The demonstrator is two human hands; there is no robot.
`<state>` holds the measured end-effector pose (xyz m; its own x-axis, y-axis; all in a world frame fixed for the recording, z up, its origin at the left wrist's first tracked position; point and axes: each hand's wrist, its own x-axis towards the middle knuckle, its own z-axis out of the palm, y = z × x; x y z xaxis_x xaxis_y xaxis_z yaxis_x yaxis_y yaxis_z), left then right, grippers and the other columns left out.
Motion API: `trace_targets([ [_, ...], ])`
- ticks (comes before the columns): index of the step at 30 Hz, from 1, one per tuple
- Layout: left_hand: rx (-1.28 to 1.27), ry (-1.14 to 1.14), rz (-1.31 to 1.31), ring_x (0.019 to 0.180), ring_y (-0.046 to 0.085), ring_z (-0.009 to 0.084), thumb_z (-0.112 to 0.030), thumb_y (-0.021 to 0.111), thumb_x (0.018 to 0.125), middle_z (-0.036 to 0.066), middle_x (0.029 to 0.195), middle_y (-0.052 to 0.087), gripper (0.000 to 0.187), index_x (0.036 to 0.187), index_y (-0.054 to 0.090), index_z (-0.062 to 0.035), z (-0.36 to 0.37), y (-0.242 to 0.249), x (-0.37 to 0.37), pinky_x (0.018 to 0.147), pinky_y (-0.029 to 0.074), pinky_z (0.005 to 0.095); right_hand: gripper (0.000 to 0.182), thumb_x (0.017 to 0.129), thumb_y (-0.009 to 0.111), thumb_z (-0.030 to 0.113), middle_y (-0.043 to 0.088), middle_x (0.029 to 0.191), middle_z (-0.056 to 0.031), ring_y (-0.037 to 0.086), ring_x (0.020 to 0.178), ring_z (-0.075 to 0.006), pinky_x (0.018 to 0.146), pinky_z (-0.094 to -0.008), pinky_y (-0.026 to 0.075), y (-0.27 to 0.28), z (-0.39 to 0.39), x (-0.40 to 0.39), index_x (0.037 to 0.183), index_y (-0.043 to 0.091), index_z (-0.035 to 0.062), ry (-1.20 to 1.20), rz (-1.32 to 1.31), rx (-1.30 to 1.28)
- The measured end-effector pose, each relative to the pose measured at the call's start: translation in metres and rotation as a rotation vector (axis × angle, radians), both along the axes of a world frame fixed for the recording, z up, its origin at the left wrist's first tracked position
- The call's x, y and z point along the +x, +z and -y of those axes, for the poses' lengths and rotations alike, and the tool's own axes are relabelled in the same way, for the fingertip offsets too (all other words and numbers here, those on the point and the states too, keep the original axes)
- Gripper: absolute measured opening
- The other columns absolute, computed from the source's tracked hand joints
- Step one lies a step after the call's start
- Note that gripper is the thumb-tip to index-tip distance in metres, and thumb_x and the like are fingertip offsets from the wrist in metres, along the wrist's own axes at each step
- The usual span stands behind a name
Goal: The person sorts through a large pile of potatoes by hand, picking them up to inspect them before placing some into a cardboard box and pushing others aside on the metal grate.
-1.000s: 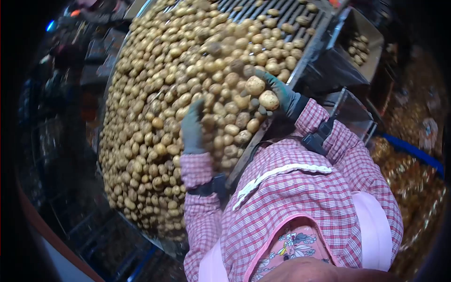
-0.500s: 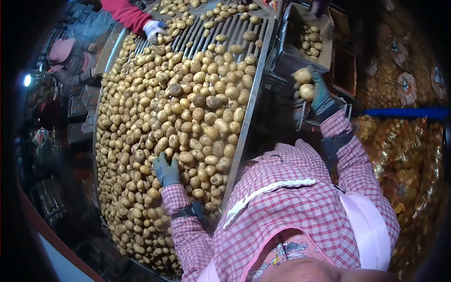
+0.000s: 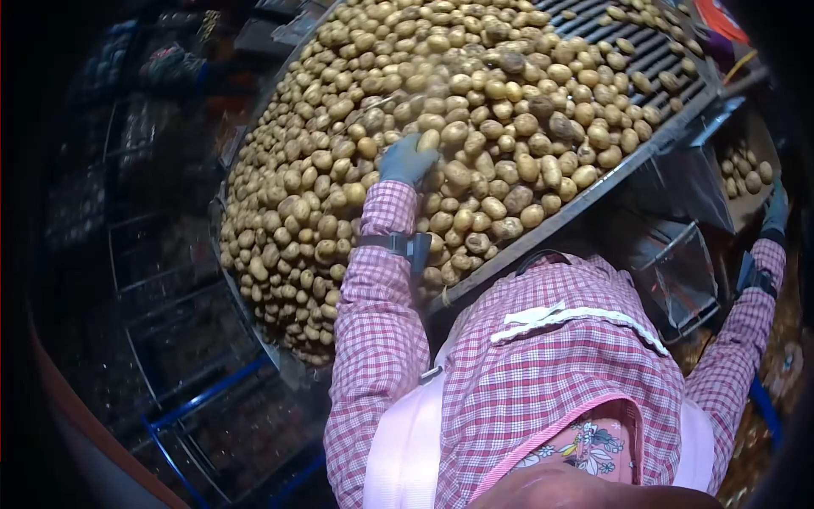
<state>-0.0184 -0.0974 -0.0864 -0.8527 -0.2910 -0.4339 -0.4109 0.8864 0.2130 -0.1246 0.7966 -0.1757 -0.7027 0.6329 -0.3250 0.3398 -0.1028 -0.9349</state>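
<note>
My left hand [image 3: 409,159], in a grey-green glove, reaches into the heap of potatoes [image 3: 339,170] on the sorting table. Its fingers are closed around a pale potato [image 3: 429,140]. At the far right, my right hand [image 3: 776,212] is at the side of a crate [image 3: 716,191], partly cut off by the dark edge of the view. Two larger-looking potatoes [image 3: 754,181] are right at its fingertips, over other potatoes [image 3: 739,161] in the crate. The fingers of this hand show only in part.
A metal rail [image 3: 543,237] edges the table between the heap and my body. Bare rollers [image 3: 593,30] show at the top. Below the crate stands a metal-framed bin [image 3: 678,276]. Blue bars [image 3: 208,394] and dark racks lie at left.
The view has swung, so the table appears tilted and farther right. My right hand has brought its potatoes to the crate's side. My left hand has closed on a potato.
</note>
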Motion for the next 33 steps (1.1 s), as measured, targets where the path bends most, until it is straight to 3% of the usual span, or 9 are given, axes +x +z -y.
trace_targets([
  [3, 0.715, 0.420, -0.129, 0.088, 0.070, 0.0203, -0.029, 0.067, 0.086, 0.009, 0.099, 0.070, 0.035, 0.115, 0.068, -0.0101, 0.011, -0.004, 0.016, 0.066, 0.058, 0.0352, 0.040, 0.105, 0.052, 0.024, 0.063, 0.128, -0.0053, 0.064, 0.108, -0.0132, 0.087, -0.0242, 0.054, 0.048, 0.136, 0.001, 0.140, 0.057, 0.0058, 0.320, -0.247, -0.041],
  [10, 1.282, 0.682, -0.273, 0.095, 0.070, 0.0181, -0.021, 0.058, 0.093, 0.008, 0.109, 0.070, 0.038, 0.127, 0.063, -0.0046, -0.024, 0.025, 0.076, 0.080, 0.060, 0.0338, 0.052, 0.101, 0.057, 0.039, 0.067, 0.121, -0.0104, 0.069, 0.083, -0.0141, 0.074, -0.0268, 0.059, 0.096, 0.538, 0.081, 0.142, 0.054, 0.0078, 1.159, 0.140, -0.505],
  [17, 1.701, 0.704, -0.359, 0.117, 0.065, 0.0333, -0.025, 0.057, 0.096, 0.018, 0.133, 0.061, 0.057, 0.147, 0.044, -0.0023, -0.021, 0.027, 0.124, 0.096, 0.058, 0.0460, 0.061, 0.084, 0.071, 0.037, 0.064, 0.131, -0.0189, 0.061, 0.118, -0.0393, 0.102, -0.0438, 0.049, 0.034, 0.690, 0.108, 0.139, 0.058, 0.0144, 1.567, -0.453, 0.417],
  [20, 1.815, 0.777, -0.407, 0.099, 0.068, 0.0302, -0.044, 0.059, 0.098, 0.017, 0.113, 0.067, 0.055, 0.131, 0.055, -0.0005, -0.020, 0.026, 0.122, 0.084, 0.060, 0.0423, 0.046, 0.083, 0.067, 0.031, 0.069, 0.119, -0.0182, 0.065, 0.111, -0.0387, 0.098, -0.0440, 0.051, 0.043, 0.706, 0.089, 0.126, 0.067, 0.0131, 1.689, -0.221, 0.490],
  [22, 2.018, 0.765, -0.324, 0.089, 0.071, 0.0287, -0.050, 0.061, 0.097, 0.015, 0.104, 0.069, 0.058, 0.124, 0.060, 0.0012, 0.009, -0.001, 0.127, 0.080, 0.062, 0.0424, 0.031, 0.087, 0.060, 0.025, 0.072, 0.093, -0.0153, 0.071, 0.094, -0.0308, 0.083, -0.0405, 0.056, 0.047, 0.691, 0.078, 0.107, 0.072, 0.0039, 1.642, -0.107, -0.018],
  [26, 1.239, 0.741, -0.443, 0.076, 0.070, 0.0209, -0.037, 0.070, 0.092, 0.014, 0.094, 0.068, 0.043, 0.110, 0.066, 0.0020, -0.009, 0.002, 0.090, 0.064, 0.059, 0.0331, 0.031, 0.094, 0.064, 0.019, 0.072, 0.101, -0.0072, 0.070, 0.092, -0.0191, 0.084, -0.0305, 0.057, 0.008, 0.621, 0.062, 0.121, 0.068, 0.0034, 1.269, 0.288, -1.372],
  [30, 0.350, 0.231, -0.483, 0.104, 0.070, 0.0297, -0.028, 0.071, 0.085, 0.017, 0.118, 0.070, 0.049, 0.129, 0.065, -0.0095, -0.042, -0.001, 0.035, 0.089, 0.057, 0.0414, 0.032, 0.098, 0.061, 0.016, 0.066, 0.122, -0.0095, 0.066, 0.105, -0.0195, 0.088, -0.0335, 0.058, 0.034, 0.573, 0.088, 0.125, 0.064, -0.0017, 1.260, -0.237, -0.438],
  [32, 0.046, 0.085, -0.177, 0.116, 0.065, 0.0327, -0.030, 0.070, 0.083, 0.015, 0.127, 0.068, 0.057, 0.138, 0.060, -0.0183, -0.063, 0.000, 0.002, 0.099, 0.052, 0.0439, 0.033, 0.096, 0.064, 0.015, 0.065, 0.124, -0.0087, 0.065, 0.108, -0.0189, 0.089, -0.0323, 0.057, 0.021, 0.562, 0.071, 0.126, 0.064, 0.0000, 1.091, 0.179, -1.019],
  [33, -0.062, -0.016, -0.144, 0.116, 0.066, 0.0340, -0.031, 0.070, 0.082, 0.017, 0.128, 0.066, 0.061, 0.141, 0.057, -0.0178, -0.069, -0.013, -0.008, 0.097, 0.053, 0.0454, 0.034, 0.094, 0.067, 0.016, 0.065, 0.122, -0.0078, 0.063, 0.107, -0.0156, 0.090, -0.0301, 0.056, 0.035, 0.559, 0.071, 0.124, 0.066, 0.0000, 1.289, -0.116, -0.678],
])
